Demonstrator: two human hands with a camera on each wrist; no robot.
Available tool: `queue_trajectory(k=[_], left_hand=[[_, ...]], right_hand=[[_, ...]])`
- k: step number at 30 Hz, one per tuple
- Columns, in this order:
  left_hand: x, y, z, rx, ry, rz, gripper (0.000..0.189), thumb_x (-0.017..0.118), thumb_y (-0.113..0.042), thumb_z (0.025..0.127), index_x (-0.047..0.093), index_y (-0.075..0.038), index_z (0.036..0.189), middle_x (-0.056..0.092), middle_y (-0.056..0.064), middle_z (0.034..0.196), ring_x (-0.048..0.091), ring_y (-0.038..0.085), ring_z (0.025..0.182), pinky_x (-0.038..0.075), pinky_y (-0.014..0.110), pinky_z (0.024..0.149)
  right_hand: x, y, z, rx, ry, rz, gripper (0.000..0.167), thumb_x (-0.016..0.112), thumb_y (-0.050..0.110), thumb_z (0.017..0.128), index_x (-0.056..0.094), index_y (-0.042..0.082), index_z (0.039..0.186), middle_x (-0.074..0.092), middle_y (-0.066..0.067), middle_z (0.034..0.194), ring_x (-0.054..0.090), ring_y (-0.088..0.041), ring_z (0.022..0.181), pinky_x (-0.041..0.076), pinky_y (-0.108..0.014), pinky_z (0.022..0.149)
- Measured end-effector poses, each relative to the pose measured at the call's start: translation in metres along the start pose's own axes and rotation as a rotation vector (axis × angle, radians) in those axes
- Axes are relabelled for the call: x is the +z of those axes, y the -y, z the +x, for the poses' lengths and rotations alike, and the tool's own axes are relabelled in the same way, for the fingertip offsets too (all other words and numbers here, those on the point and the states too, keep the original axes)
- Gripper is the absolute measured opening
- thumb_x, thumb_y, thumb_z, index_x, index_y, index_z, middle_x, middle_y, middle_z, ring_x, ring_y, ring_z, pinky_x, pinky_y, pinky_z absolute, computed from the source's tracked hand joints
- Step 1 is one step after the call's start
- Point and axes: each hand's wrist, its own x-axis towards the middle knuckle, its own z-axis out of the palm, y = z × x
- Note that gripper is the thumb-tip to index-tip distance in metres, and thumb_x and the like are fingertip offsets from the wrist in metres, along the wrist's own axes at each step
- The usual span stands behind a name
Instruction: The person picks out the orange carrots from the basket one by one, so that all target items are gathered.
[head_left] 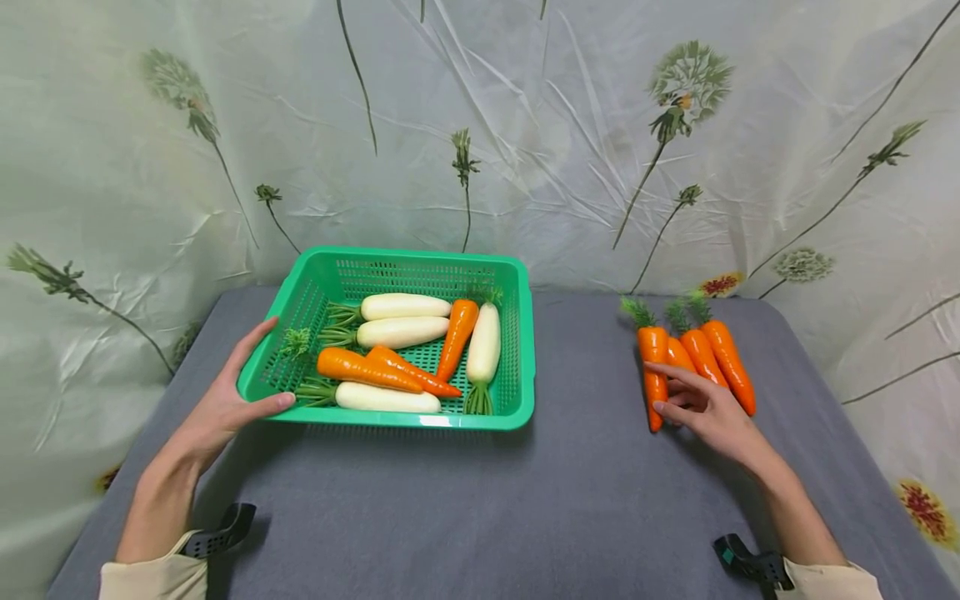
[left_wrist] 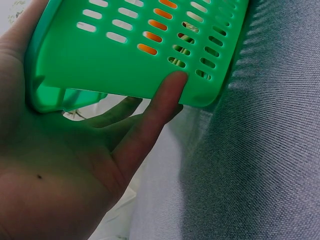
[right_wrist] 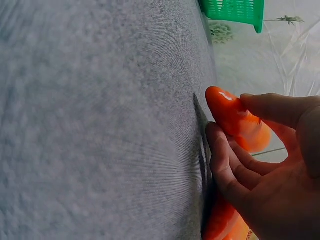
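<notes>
While a pale sheet point(head_left: 555, 167) printed with dandelions hangs across the back, a grey tabletop point(head_left: 585, 500) spreads out in front of it. On the table's left half sits a green basket point(head_left: 525, 350) with slotted walls. The left hand point(head_left: 228, 410) grips its left end — thumb over the near rim, fingers along the side. Well apart, the right hand point(head_left: 708, 408) pinches one carrot point(head_left: 655, 387) between thumb and fingertips — the leftmost of a group, leafy top pointing away from the person. Inside the basket lie four white radishes point(head_left: 403, 332) and three orange carrots point(head_left: 456, 340). Just beside the pinched one, three other carrots point(head_left: 727, 362) rest close together. Near the basket's left wall shows a feathery green tuft point(head_left: 295, 342).
</notes>
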Motion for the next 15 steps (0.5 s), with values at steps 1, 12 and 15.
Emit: queue_trajectory(k=[1,12,15], left_hand=[[0.0001,-0.0001,0.0000,0.000,0.001,-0.001,0.101,0.071,-0.012,0.096,0.007,-0.046,0.166,0.005,0.012,0.174,0.036,-0.001,0.127,0.039,0.010,0.088],[0.0012,-0.0005,0.0006,0.000,-0.001,0.004,0.100,0.071,-0.013,0.097,0.007,-0.046,0.166,0.005,0.011,0.174,0.037,0.000,0.127,0.039,0.011,0.088],[0.0008,0.0002,0.0003,-0.008,-0.004,0.004,0.100,0.071,-0.013,0.097,0.007,-0.047,0.166,0.003,0.007,0.175,0.034,-0.001,0.129,0.038,0.011,0.089]], right_hand=[[-0.0002,-0.0002,-0.0003,0.003,0.000,-0.005,0.055,0.071,0.003,0.097,0.054,0.003,0.150,0.069,-0.015,0.117,0.069,-0.006,0.081,0.057,-0.029,0.067],[-0.0014,0.0021,-0.0042,0.053,0.010,-0.078,0.047,0.067,0.009,0.101,0.057,0.005,0.147,0.067,-0.022,0.119,0.064,-0.008,0.073,0.050,-0.028,0.061],[-0.0007,0.0033,-0.0042,0.070,0.007,-0.077,0.050,0.070,0.009,0.099,0.056,0.005,0.148,0.066,-0.025,0.124,0.065,-0.005,0.075,0.053,-0.028,0.063]])
